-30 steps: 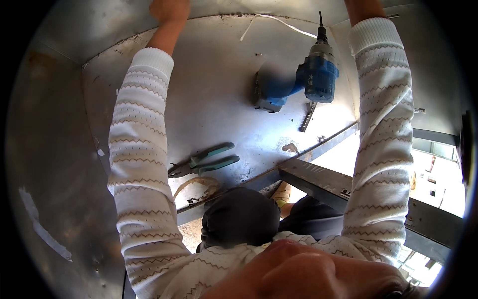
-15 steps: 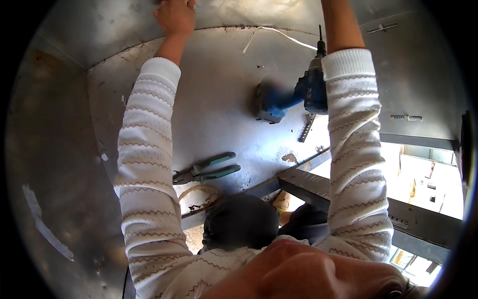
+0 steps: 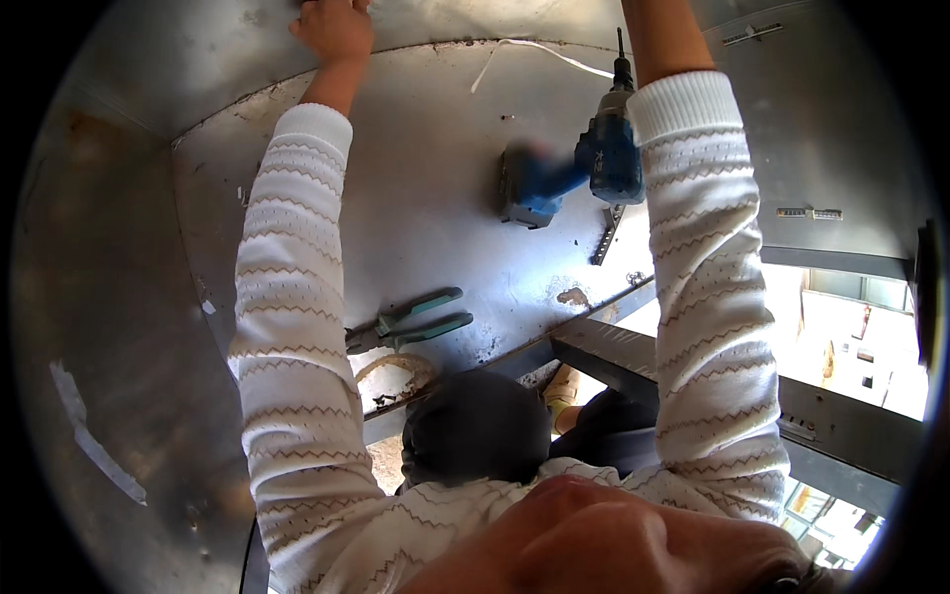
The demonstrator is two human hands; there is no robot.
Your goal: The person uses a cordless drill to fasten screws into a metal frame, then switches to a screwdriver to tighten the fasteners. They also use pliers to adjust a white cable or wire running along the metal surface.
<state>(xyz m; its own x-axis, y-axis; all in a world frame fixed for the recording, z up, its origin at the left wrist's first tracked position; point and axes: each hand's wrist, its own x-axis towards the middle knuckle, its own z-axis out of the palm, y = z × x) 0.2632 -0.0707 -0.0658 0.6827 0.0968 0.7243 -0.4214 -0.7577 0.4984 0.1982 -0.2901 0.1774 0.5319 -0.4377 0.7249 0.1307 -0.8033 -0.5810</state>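
Observation:
Both my arms reach up to the far metal wall. My left hand is at the top edge against that wall, its fingers curled closed; what they hold, if anything, is cut off by the frame. Of my right arm only the sleeve and bare wrist show; the hand lies beyond the top edge. Beside the right sleeve a blue cordless drill lies on the metal floor panel, its bit pointing away from me. Green-handled pliers rest near my left sleeve.
A white strip curves along the far seam. A perforated metal strip lies below the drill. Small hinges are fixed to the right wall. A dark metal beam crosses in front, beside a bright opening and a ragged hole.
The view has shifted slightly, so the drill, pliers and floor sit a little higher and further left. My left hand stays closed at the far wall; the right hand remains out of frame.

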